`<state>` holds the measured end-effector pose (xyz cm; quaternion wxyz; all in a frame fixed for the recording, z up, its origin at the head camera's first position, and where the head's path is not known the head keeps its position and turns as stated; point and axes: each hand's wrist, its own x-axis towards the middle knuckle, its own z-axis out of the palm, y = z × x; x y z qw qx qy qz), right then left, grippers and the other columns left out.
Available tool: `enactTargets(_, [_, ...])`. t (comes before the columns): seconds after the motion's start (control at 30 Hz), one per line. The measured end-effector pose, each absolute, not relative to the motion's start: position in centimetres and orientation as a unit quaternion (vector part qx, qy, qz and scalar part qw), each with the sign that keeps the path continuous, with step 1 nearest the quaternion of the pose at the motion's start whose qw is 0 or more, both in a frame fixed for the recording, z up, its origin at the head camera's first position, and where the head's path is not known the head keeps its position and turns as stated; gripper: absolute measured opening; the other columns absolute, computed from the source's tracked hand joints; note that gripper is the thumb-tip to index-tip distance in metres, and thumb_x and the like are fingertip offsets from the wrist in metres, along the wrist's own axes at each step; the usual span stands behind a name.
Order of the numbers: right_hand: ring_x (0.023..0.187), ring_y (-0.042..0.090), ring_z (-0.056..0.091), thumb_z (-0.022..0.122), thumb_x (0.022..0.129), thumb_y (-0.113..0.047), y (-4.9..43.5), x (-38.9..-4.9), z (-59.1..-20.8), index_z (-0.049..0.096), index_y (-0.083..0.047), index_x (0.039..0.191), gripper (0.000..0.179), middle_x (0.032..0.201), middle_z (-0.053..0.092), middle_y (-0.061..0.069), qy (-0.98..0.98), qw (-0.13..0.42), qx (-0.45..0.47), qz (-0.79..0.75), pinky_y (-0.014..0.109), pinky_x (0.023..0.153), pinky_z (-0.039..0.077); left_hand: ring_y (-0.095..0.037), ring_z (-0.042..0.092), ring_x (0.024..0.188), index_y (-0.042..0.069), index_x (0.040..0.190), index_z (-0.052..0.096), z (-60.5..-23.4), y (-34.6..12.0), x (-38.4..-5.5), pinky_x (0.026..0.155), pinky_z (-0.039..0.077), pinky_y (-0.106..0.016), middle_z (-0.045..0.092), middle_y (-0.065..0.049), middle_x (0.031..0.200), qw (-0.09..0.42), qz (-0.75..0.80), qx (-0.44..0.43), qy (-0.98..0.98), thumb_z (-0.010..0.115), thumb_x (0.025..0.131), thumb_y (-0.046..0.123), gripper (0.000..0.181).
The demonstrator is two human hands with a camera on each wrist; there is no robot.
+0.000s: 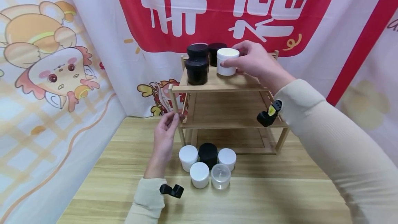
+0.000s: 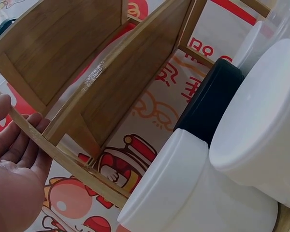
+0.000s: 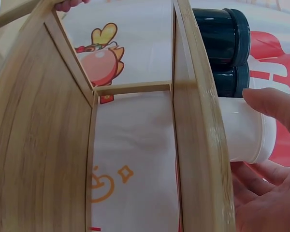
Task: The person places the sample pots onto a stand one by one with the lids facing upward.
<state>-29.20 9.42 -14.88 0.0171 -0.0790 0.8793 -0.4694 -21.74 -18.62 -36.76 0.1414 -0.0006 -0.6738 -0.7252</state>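
My right hand (image 1: 253,59) grips a white lidded jar (image 1: 228,63) at the top board of a wooden three-tier shelf (image 1: 230,85). In the right wrist view the thumb lies on the side of that white jar (image 3: 244,130) and the fingers curl beneath. Black jars (image 1: 197,73) stand to its left on the same board. Lower down, my left hand (image 1: 166,129) holds the shelf's left front post; in the left wrist view the thumb and fingers (image 2: 26,145) are on either side of the wood.
On the table (image 1: 264,189) before the shelf stand white jars (image 1: 199,175), a black jar (image 1: 208,155) and a clear jar (image 1: 221,177), grouped close together. The middle board (image 1: 227,110) lies under the top one. A printed cloth (image 1: 102,44) hangs behind and at the sides.
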Motion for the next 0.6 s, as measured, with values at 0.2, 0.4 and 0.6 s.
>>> enactTargets(0.2, [0.141,0.026,0.050,0.089,0.089,-0.039,8.5,-29.7,-14.9,0.044,-0.020,0.157,0.084,0.160,0.048,0.006,0.872,0.029,-0.070,-0.484,0.040,0.114,0.057,-0.018,0.061,0.137,0.011,0.146,0.058,-37.0,-18.4,-21.7,0.127,0.043,-0.036,0.064,-0.011,0.147,0.135,-0.724,0.007,-0.676,0.063,0.110,0.034,0.043])
enactTargets(0.4, [0.141,0.025,0.049,0.088,0.090,-0.039,7.9,-30.0,-15.0,0.043,-0.021,0.158,0.084,0.161,0.047,0.005,0.883,0.019,-0.058,-0.466,0.039,0.117,0.053,-0.018,0.061,0.137,0.011,0.145,0.058,-37.0,-18.3,-21.8,0.127,0.043,-0.037,0.063,-0.015,0.148,0.134,-0.727,0.004,-0.674,0.063,0.110,0.033,0.042])
enactTargets(0.6, [0.141,0.025,0.048,0.087,0.090,-0.040,7.2,-30.5,-14.9,0.043,-0.022,0.158,0.084,0.161,0.047,0.005,0.887,0.021,-0.053,-0.458,0.043,0.118,0.049,-0.017,0.064,0.133,0.011,0.141,0.061,-36.8,-18.4,-21.8,0.125,0.045,-0.034,0.067,-0.012,0.142,0.147,-0.733,-0.006,-0.664,0.062,0.111,0.028,0.035])
